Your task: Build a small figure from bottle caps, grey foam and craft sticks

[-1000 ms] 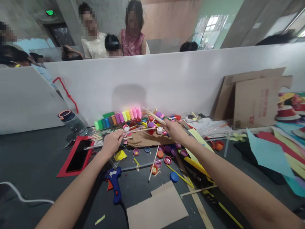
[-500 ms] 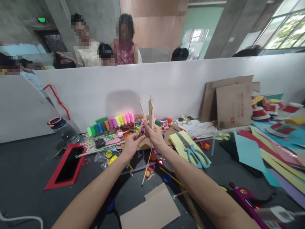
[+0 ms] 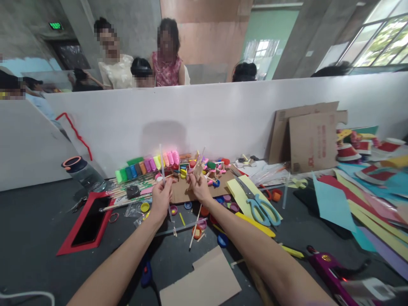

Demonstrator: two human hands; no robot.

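My left hand (image 3: 162,196) is closed on a thin translucent stick (image 3: 162,163) that stands nearly upright and sticks out below the fingers. To its right, my right hand (image 3: 199,187) is wrapped round a bundle of light wooden sticks (image 3: 199,166), whose ends point up and away. The two hands are apart. Both are over the near edge of a brown cardboard piece (image 3: 181,194) that bears small colourful parts. Below my right hand a thin wooden stick (image 3: 195,227) slants among small round coloured lids (image 3: 197,232).
Blue scissors (image 3: 263,208) lie on yellow paper at the right. A phone (image 3: 92,227) on red card and a bottle (image 3: 84,173) are left. Cardboard (image 3: 200,278) lies in front, a purple glue gun (image 3: 331,272) lower right. People (image 3: 167,63) stand behind the white partition (image 3: 223,114).
My hands have moved apart, the left one to the left with the translucent stick. The wooden bundle, upright before, is lower and tilted away.
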